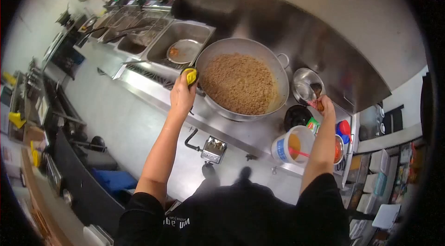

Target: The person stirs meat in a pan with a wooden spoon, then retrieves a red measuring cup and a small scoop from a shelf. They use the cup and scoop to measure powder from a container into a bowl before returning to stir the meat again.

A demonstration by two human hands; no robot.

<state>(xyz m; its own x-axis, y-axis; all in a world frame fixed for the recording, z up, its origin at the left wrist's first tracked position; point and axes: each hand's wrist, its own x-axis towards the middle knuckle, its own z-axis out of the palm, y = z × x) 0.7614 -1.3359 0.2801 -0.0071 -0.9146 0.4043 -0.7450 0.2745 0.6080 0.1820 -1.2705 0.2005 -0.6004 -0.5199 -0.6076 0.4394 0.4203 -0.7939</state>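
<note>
A wide metal pot (281, 56) stands on the steel range, filled with brown crumbly food like cooked mince (238, 81). At its left rim, my left hand (182, 95) is closed around a yellow-and-black grip pad (191, 77), by the spot where a handle would sit. My right hand (327, 106) is out to the right of the pot, its fingers wrapped round a wooden spoon (317, 91). The spoon's dark end overlaps a shiny metal bowl (302, 78). Just below the bowl lies a round black item (296, 117).
A white bucket (280, 149) with orange liquid and a red handle stands at the front right. Behind my right forearm are a red-lidded blue container (343, 128) and a bowl of red food (338, 151). Steel fryer basins (199, 28) line the left side.
</note>
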